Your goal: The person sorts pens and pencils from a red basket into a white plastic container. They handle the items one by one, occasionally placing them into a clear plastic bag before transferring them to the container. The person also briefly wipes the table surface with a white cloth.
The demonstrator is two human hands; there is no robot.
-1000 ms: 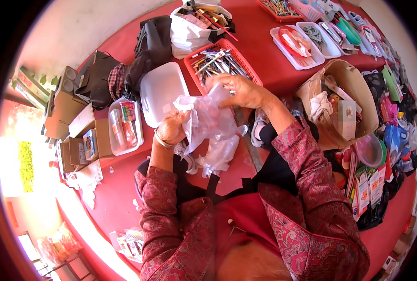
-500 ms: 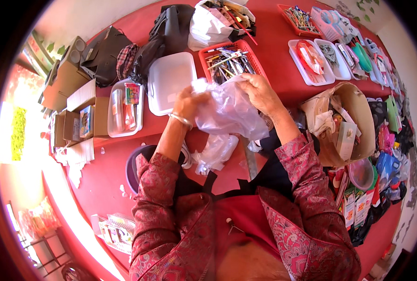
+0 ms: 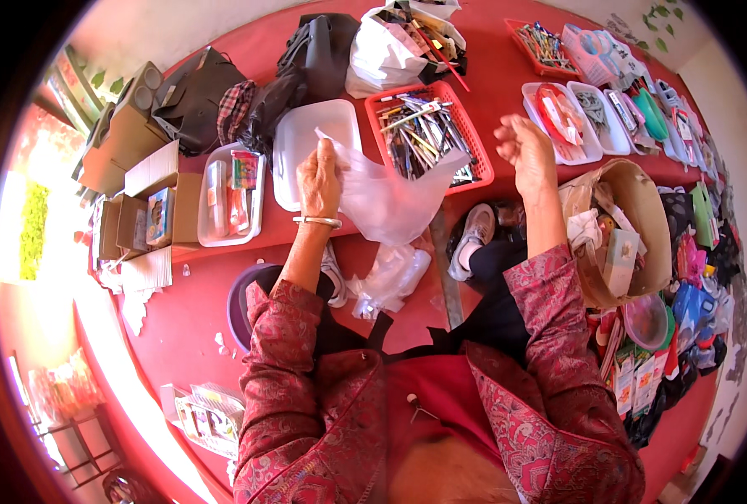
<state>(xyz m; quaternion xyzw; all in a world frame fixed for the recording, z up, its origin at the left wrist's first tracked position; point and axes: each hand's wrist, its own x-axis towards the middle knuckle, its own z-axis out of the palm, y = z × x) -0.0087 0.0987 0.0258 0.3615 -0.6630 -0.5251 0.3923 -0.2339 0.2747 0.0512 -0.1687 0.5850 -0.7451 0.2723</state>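
Observation:
My left hand [image 3: 319,176] pinches one edge of a thin translucent plastic bag [image 3: 390,206] in front of the empty-looking clear tray [image 3: 302,134]. The bag hangs loose to the right, its far corner over the near edge of a red basket [image 3: 485,175] full of pens [image 3: 428,134]. To the right of that basket my right hand [image 3: 526,151] is raised, fingers loosely bent and apart, with nothing visible in them. More crumpled clear plastic [image 3: 390,277] lies on the floor between my feet.
An open cardboard box [image 3: 652,273] with mixed items stands at my right. Clear trays [image 3: 587,158] and another pen basket [image 3: 512,27] sit farther back. Left are a tray of stationery [image 3: 208,223], small cartons [image 3: 184,210] and dark bags [image 3: 193,101]. A purple basin [image 3: 237,307] is by my left leg.
My right hand has let go of the bag and moved right, away from it. The left hand has risen slightly leftward, still gripping the bag, which is now spread out sideways.

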